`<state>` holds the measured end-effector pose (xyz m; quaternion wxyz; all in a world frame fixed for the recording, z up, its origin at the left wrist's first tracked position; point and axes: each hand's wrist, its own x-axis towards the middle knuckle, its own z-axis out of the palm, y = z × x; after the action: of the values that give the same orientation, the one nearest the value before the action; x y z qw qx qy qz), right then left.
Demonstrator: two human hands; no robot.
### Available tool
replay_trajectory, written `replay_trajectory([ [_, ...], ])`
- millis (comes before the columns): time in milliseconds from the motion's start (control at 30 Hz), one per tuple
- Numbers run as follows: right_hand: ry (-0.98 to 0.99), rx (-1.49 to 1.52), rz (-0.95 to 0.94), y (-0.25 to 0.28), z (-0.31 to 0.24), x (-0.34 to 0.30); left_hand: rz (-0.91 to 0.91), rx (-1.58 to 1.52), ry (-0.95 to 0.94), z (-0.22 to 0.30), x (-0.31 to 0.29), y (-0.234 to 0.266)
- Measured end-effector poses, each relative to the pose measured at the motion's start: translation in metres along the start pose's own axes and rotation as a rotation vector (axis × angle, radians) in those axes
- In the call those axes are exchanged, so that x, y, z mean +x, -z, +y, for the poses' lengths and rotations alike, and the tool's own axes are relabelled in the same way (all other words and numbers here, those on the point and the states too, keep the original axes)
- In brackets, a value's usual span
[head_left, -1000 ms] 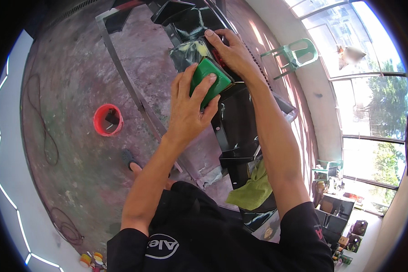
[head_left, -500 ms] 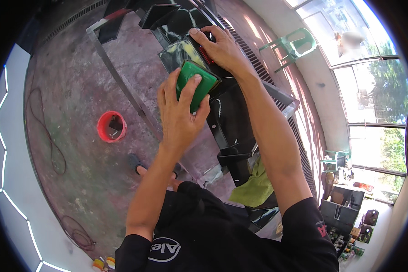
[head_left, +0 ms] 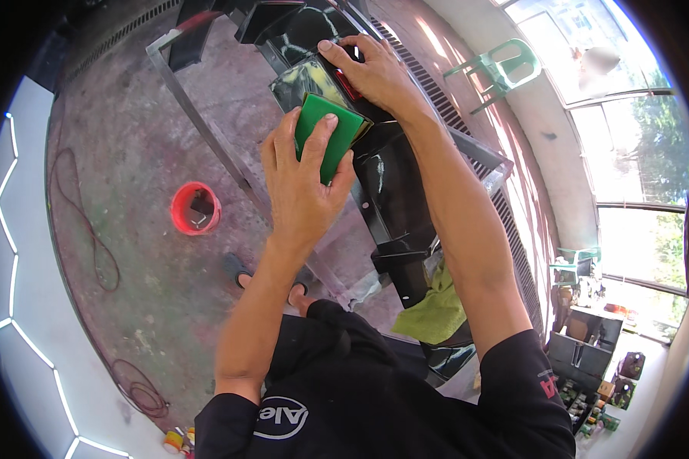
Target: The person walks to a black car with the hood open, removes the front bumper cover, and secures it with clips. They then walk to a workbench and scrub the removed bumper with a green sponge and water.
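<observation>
My left hand is closed round a green sanding block, fingers along its sides and top. A thin dark-and-tan sheet edge, looking like sandpaper, shows at the block's rim; its underside is hidden. The block lies over the near end of a dull patch, mottled grey and pale yellow, on a glossy black car bumper. Resting on the bumper beyond the patch is my right hand, thumb apart from the fingers, beside a red reflector. It holds no tool.
A grey metal frame surrounds the bumper. The red bucket on the floor contains a dark piece. A yellow-green cloth hangs over the bumper's near end. Green plastic chairs stand by the windows. A hose lies at left.
The sanding block in my left hand has shifted slightly left relative to the bumper. My right hand stays at the same place on the bumper. The whole view has tilted a little.
</observation>
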<state>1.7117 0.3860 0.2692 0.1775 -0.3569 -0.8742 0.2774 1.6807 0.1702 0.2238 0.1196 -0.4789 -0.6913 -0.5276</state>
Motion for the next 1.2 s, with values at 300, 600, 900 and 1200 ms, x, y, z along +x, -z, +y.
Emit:
replay_trajectory([
  [300,-0.021,-0.022,0.003,-0.001,-0.004,-0.001,0.003,-0.121,-0.013,-0.009,-0.02,-0.009],
  [600,-0.032,0.015,-0.015,-0.006,0.009,0.009,-0.025,-0.251,0.044,-0.024,-0.036,-0.016],
  [900,-0.081,0.134,-0.062,-0.002,-0.017,-0.003,-0.006,-0.262,0.101,-0.04,-0.081,-0.019],
  [1200,-0.037,0.062,-0.051,-0.003,-0.017,-0.003,-0.051,-0.293,0.091,-0.042,-0.094,-0.012],
])
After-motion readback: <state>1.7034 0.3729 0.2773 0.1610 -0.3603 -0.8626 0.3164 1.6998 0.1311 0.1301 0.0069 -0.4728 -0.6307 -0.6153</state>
